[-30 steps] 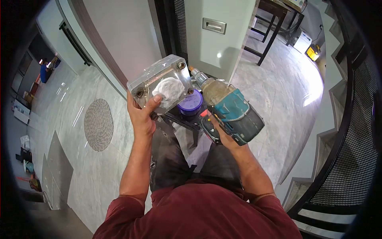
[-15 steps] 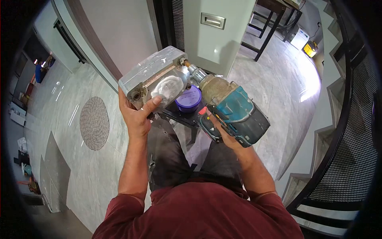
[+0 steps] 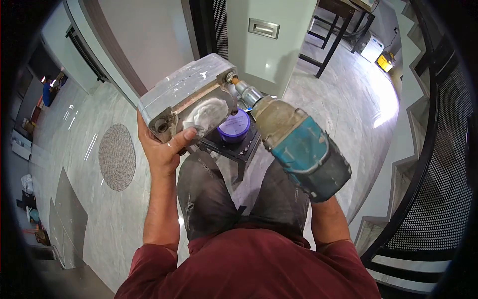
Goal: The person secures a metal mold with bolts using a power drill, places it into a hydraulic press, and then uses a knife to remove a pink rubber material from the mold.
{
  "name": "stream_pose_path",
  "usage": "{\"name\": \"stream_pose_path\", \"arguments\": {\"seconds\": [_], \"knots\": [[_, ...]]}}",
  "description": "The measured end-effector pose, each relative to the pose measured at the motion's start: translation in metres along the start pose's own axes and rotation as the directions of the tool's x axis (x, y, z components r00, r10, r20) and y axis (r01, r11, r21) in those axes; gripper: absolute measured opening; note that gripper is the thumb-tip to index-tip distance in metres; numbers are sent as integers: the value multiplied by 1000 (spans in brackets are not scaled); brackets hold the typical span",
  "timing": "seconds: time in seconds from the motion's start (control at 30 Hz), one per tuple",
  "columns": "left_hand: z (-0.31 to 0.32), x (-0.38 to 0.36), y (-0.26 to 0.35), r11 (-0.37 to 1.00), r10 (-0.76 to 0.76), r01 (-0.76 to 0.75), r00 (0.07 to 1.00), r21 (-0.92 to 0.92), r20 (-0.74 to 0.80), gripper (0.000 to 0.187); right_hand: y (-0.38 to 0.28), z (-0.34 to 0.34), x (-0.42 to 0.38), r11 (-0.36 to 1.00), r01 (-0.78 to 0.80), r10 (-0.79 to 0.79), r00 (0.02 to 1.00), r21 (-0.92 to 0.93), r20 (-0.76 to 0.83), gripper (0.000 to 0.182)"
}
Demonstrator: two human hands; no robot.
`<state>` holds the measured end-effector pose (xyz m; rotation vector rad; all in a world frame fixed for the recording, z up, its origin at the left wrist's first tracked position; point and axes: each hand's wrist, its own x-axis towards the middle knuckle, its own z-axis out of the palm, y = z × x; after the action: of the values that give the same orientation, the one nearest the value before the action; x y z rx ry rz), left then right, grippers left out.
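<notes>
My left hand (image 3: 164, 149) grips a boxy, silvery metal casing (image 3: 184, 82) from below, thumb across its near face. That face carries a rusty bar, a bolt fitting at each end and a smear of white paste (image 3: 208, 113). A teal-and-black cordless impact wrench (image 3: 301, 142) with a dusty beige nose points up and left. Its chrome socket (image 3: 247, 92) meets the casing's right-hand bolt. The tool's body hides my right hand; only the forearm shows below. Under the casing, a purple-lidded tub (image 3: 234, 124) sits on a small black stool (image 3: 239, 152).
A pale panel with a recessed handle (image 3: 264, 28) stands ahead. A round woven mat (image 3: 117, 157) lies on the left floor. Stairs with a black mesh railing (image 3: 428, 214) run along the right. A dark-legged table (image 3: 338, 35) is at the back right.
The impact wrench has swung lower and to the right at its back end, now covering my right hand. The casing has shifted slightly left and tilted.
</notes>
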<state>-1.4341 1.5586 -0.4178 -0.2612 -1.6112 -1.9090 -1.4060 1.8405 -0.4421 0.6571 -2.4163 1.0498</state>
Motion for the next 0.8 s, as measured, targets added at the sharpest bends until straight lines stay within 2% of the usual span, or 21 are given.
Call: {"name": "stream_pose_path", "arguments": {"seconds": [0.2, 0.27, 0.3, 0.33, 0.4, 0.43, 0.53, 0.6, 0.67, 0.7, 0.73, 0.8], "knots": [[5, 8, -5, 999, 27, -28, 999, -34, -34, 76, -1, 0, -3, 999, -36, 35, 997, -7, -72, 34], [0, 11, -13, 977, -67, 37, 988, -210, -142, 67, -2, 1, -4, 999, -52, 51, 995, -8, -88, 33], [4, 12, -13, 966, -73, 22, 978, -256, -195, 59, -2, 2, -7, 998, -63, 62, 994, -7, -92, 33], [2, 13, -15, 967, -77, 25, 977, -252, -197, 59, -2, 2, -9, 997, -75, 74, 993, -5, -96, 33], [-1, 19, -23, 917, -97, -28, 952, -399, -291, 55, -2, 3, -9, 996, -92, 90, 988, -7, -124, 32], [-4, 20, -26, 911, -53, -66, 960, -408, -273, 38, 1, 7, -10, 996, -92, 90, 988, -8, -127, 32], [0, 24, -18, 918, 14, -110, 969, -381, -245, 38, 28, 48, -23, 982, 178, -183, 980, -66, -74, 30], [4, 24, -15, 925, 23, -114, 969, -363, -245, 41, 32, 62, -13, 975, 185, -199, 972, -120, -121, 31], [11, 25, -11, 929, 36, -122, 970, -350, -242, 44, 21, 53, -1, 977, 208, -197, 962, 41, -187, 31], [15, 25, -9, 929, 63, -145, 969, -341, -239, 48, 13, 49, 6, 954, 257, -278, 951, -154, -137, 29], [19, 25, -5, 928, 90, -168, 968, -332, -236, 51, 6, 46, 12, 953, 259, -281, 950, -158, -138, 29], [27, 28, 5, 918, 86, -170, 968, -359, -237, 54, -4, 40, 23, 972, 232, -220, 947, 25, -232, 26]]}}
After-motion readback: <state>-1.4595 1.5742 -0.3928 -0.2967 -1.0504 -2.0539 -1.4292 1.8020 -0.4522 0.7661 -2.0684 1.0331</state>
